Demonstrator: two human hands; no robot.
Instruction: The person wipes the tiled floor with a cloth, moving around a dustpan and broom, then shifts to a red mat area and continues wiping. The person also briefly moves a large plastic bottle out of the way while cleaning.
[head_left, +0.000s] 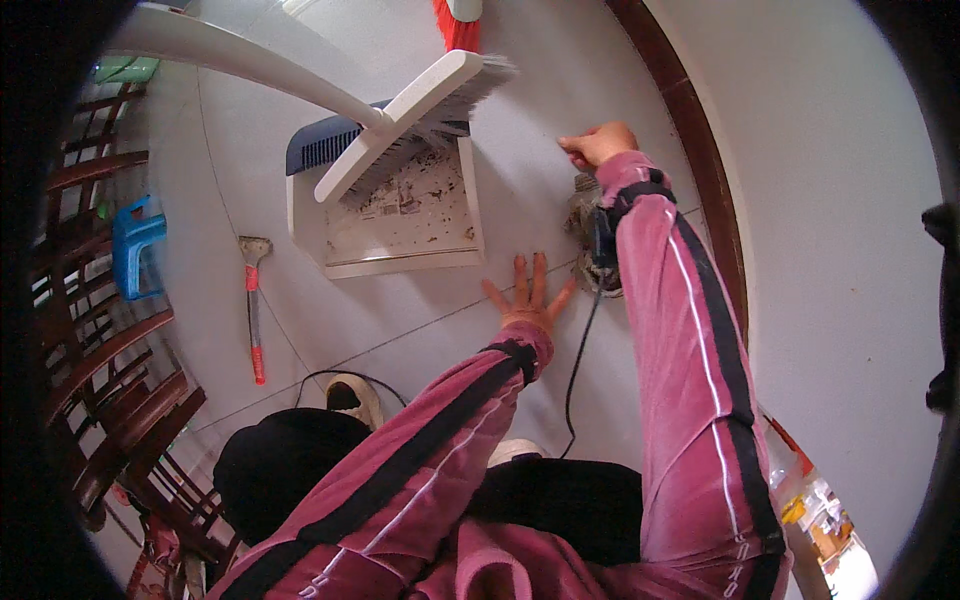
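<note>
My left hand point(525, 303) rests on the pale tiled floor with its fingers spread, holding nothing. Farther ahead and to the right, my right hand point(603, 146) is closed, fingers curled toward the thumb; whatever may be in it is too small or hidden to make out. Partly beneath my right wrist and forearm lies a crumpled, dirty grey-brown rag point(582, 215). Ahead of my left hand stands a white dustpan point(400, 248) with dark dirt and crumbs inside. A white broom point(405, 120) with grey bristles is tilted over it.
A scraper point(253, 310) with a red and metallic handle lies at the left. Beyond it are dark wooden slatted furniture point(110, 400) and a blue plastic object point(138, 248). Red bristles point(460, 35) show at the far edge. A brown skirting point(700, 140) borders the white wall point(840, 250) at right.
</note>
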